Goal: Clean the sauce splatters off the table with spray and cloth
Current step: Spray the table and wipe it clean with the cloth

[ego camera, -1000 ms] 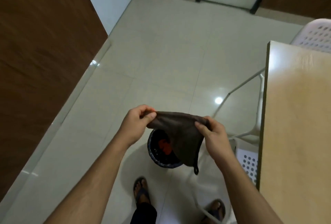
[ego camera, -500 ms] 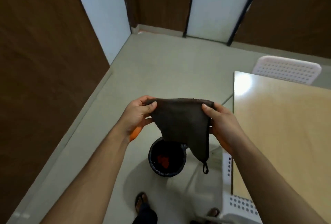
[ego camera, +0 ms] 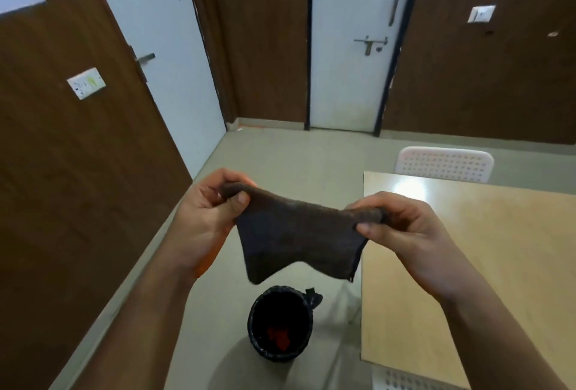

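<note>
A dark brown cloth (ego camera: 296, 233) hangs stretched between both hands, above the floor and left of the table. My left hand (ego camera: 205, 218) pinches its left top corner between thumb and fingers. My right hand (ego camera: 402, 227) pinches the right top corner. Something orange shows under my left palm; what it is cannot be told. The light wooden table (ego camera: 486, 252) lies to the right, its visible top showing only a lamp glare. No spray bottle is in view.
A black lined bin (ego camera: 280, 327) with red scraps inside stands on the floor below the cloth. White perforated chairs stand at the table's far side (ego camera: 444, 163) and near corner (ego camera: 405, 380). Brown wall panels and white doors (ego camera: 346, 46) surround the tiled floor.
The view has tilted up from the floor toward the doors. Both hands have lifted the cloth higher above the bin and keep it spread between them.
</note>
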